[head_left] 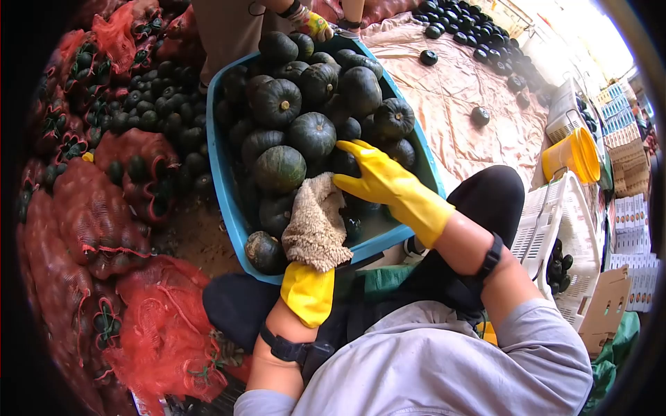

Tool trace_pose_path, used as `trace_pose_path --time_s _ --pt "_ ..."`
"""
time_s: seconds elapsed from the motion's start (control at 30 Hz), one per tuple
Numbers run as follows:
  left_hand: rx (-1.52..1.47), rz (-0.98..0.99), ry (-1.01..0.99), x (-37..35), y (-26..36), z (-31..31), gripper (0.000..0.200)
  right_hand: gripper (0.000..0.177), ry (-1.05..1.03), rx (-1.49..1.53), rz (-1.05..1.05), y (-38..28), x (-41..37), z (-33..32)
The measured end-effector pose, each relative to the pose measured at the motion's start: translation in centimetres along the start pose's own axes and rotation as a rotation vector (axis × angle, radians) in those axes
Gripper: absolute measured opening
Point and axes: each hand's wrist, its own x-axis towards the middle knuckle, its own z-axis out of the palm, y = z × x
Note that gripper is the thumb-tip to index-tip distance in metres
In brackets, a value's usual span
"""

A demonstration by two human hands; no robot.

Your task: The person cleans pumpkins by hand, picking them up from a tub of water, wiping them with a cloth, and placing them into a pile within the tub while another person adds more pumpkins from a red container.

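Observation:
Dark green squashes [312, 134] fill a blue tub [435, 177] in front of me. A beige fluffy cloth [316, 225] covers my left hand at the tub's near edge, hiding its fingers; only the yellow glove's cuff [309, 295] shows below it. My right hand [378, 179], in a yellow rubber glove, reaches over the tub's right side. Its thumb and fingers are spread apart over a dark squash [344, 164], thumb tip close to the cloth. One squash [263, 251] with a rough brownish patch lies left of the cloth.
Red mesh sacks [100, 215] of squashes crowd the left. At the tub's far side, another person's patterned glove [312, 26] shows. Squashes lie on a pinkish sheet [444, 90] at the back right. A yellow bucket [572, 156] and white crates [555, 215] stand at right.

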Motion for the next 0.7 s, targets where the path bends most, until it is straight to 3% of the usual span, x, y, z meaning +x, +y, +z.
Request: trace_pose_path --time_s 0.03,0.1,0.17,0.2,0.23,0.27,0.3,0.37,0.4,0.43,0.47,0.5,0.57,0.63,0.67,0.7 --pt "0.104 0.009 -0.026 0.2 -0.3 0.2 0.023 0.077 0.148 -0.086 -0.014 2.0 0.6 3.6" --pt "0.311 0.035 -0.074 0.6 -0.8 0.7 0.025 0.079 0.193 -0.067 -0.004 2.4 1.0 4.0" --pt "0.354 0.006 -0.210 1.2 1.5 -0.9 0.030 0.075 -0.075 0.526 0.428 -0.2 0.7 -0.1" --pt "0.288 -0.005 -0.226 1.2 2.5 -1.6 0.031 0.071 -0.106 0.756 0.437 -1.8 -0.8 -1.5" --pt "0.222 -0.017 -0.241 1.3 3.8 -2.3 0.032 0.058 -0.027 0.598 0.315 -2.4 -1.9 -1.1" --pt "0.299 0.052 -0.276 1.7 5.2 -3.1 0.032 0.055 -0.043 0.596 -0.015 -2.2 -3.0 0.0" --pt "-0.093 -0.063 -0.259 1.4 4.2 -2.4 0.031 0.051 -0.059 0.586 -0.343 -2.0 -4.5 1.3" --pt "-0.984 -0.270 -0.121 0.7 2.2 -0.9 0.031 0.046 0.101 0.266 -0.400 -6.6 -7.7 1.6" --pt "-1.128 -0.299 -0.142 0.6 1.8 -0.1 0.035 0.046 0.305 0.222 -0.488 -5.3 -7.0 3.3" --pt "-0.525 -0.152 -0.236 0.4 1.4 1.3 0.039 0.042 0.467 0.168 -0.445 -3.7 -5.1 4.0" --pt "0.078 0.008 -0.263 0.2 0.9 2.8 0.042 0.041 0.477 0.372 -0.037 -3.8 -2.9 3.0" --pt "0.602 0.398 -0.294 1.3 6.4 1.5 0.042 0.042 0.449 0.452 0.075 -5.1 -3.1 2.2" --pt "0.523 0.281 -0.294 0.8 9.3 0.0 0.041 0.044 0.407 0.612 0.305 -7.7 -3.6 0.5" --pt "0.214 0.154 -0.381 0.9 4.5 -1.2 0.054 0.047 0.247 0.463 -0.239 -7.7 -7.2 2.9" --pt "0.063 0.085 -0.413 0.9 2.1 -1.8 0.061 0.049 0.188 0.299 -0.432 -8.2 -7.3 2.6" --pt "0.078 0.070 -0.331 0.4 2.2 -1.0 0.063 0.049 0.181 0.332 -0.484 -6.8 -6.1 2.2"
